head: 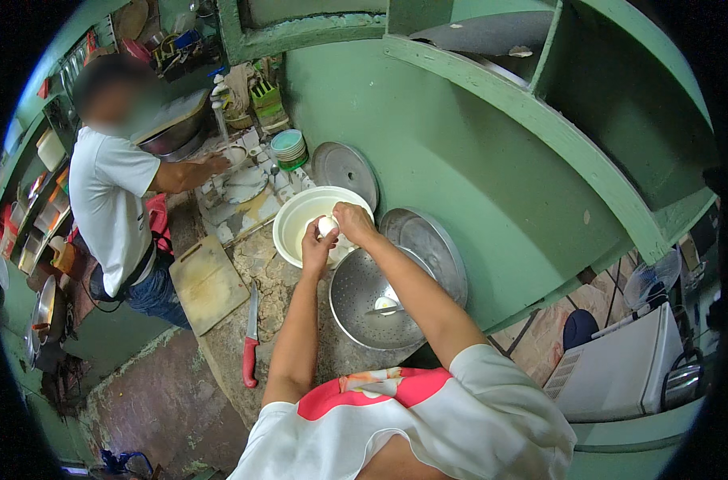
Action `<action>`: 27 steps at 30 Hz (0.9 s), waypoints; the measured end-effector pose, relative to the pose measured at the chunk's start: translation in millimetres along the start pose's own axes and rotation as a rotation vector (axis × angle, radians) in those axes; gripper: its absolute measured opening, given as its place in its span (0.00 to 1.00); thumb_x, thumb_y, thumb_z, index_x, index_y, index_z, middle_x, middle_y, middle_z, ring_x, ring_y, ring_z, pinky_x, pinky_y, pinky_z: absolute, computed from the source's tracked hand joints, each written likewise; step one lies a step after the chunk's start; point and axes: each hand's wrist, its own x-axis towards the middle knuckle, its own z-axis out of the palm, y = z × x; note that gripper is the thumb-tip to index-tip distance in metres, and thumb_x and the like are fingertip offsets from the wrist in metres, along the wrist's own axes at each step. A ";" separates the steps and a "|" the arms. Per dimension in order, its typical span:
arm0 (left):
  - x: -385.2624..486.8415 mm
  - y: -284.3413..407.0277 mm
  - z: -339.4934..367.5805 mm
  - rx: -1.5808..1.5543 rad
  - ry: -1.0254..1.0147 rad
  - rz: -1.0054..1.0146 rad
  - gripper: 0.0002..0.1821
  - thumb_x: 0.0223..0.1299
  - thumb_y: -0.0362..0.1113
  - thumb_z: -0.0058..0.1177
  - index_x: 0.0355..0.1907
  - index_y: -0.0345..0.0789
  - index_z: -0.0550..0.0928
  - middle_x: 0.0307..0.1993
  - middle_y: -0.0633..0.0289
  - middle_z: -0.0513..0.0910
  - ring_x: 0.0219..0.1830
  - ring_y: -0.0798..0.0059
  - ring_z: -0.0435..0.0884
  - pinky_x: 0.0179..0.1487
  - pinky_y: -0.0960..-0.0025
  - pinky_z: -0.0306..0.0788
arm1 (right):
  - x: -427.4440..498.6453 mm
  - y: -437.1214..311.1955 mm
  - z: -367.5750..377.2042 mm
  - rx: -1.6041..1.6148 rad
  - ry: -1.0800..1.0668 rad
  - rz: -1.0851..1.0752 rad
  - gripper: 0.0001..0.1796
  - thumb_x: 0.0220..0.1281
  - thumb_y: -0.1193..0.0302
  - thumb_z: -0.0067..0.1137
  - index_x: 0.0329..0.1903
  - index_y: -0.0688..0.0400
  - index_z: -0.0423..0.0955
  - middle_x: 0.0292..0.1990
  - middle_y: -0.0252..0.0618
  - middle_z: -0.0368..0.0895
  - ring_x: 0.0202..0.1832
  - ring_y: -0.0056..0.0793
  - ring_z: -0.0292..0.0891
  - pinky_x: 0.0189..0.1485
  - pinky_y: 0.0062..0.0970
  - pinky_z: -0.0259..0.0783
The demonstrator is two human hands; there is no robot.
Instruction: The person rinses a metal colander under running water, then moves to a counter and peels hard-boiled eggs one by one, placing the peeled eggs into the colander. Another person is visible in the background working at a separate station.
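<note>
Over a white plastic basin (287, 231) my left hand (317, 246) holds a white egg (327, 225) in its fingers; it looks like a boiled one. My right hand (353, 223) touches the egg's upper right side with curled fingers. Pale pieces lie low in the basin, partly hidden by my hands. Beside it, under my right forearm, stands a perforated metal colander (355, 306). In it lies an egg with some yellow showing (385, 305), with a metal blade or utensil across it, partly hidden by my arm.
A red-handled knife (251, 354) and a cutting board (209, 285) lie to the left on the worn counter. Metal lids (346, 171) lean against the green wall. A co-worker (114, 180) stands at the left by a running tap (218, 105), near stacked bowls (288, 147).
</note>
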 end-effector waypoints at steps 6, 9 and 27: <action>-0.6 6.2 -8.1 -0.068 -0.003 0.043 0.30 0.53 0.27 0.59 0.61 0.38 0.68 0.46 0.61 0.76 0.35 0.77 0.78 0.39 0.74 0.74 | -4.3 2.8 -2.1 0.133 0.064 0.029 0.13 0.62 0.63 0.51 0.36 0.58 0.78 0.33 0.48 0.80 0.40 0.50 0.77 0.44 0.43 0.70; 4.7 1.7 -9.1 0.020 -0.001 0.121 0.33 0.49 0.25 0.61 0.60 0.40 0.69 0.46 0.61 0.75 0.36 0.76 0.78 0.39 0.74 0.74 | -2.7 -3.5 -3.9 0.230 -0.038 0.103 0.19 0.66 0.56 0.45 0.37 0.57 0.79 0.35 0.50 0.80 0.41 0.52 0.77 0.43 0.44 0.69; 9.4 8.2 -21.0 0.070 0.044 0.033 0.25 0.52 0.29 0.63 0.54 0.29 0.75 0.36 0.58 0.79 0.34 0.74 0.81 0.37 0.74 0.79 | -2.6 -11.7 17.6 0.562 -0.176 0.275 0.16 0.67 0.63 0.42 0.36 0.63 0.71 0.28 0.54 0.78 0.28 0.43 0.78 0.34 0.38 0.71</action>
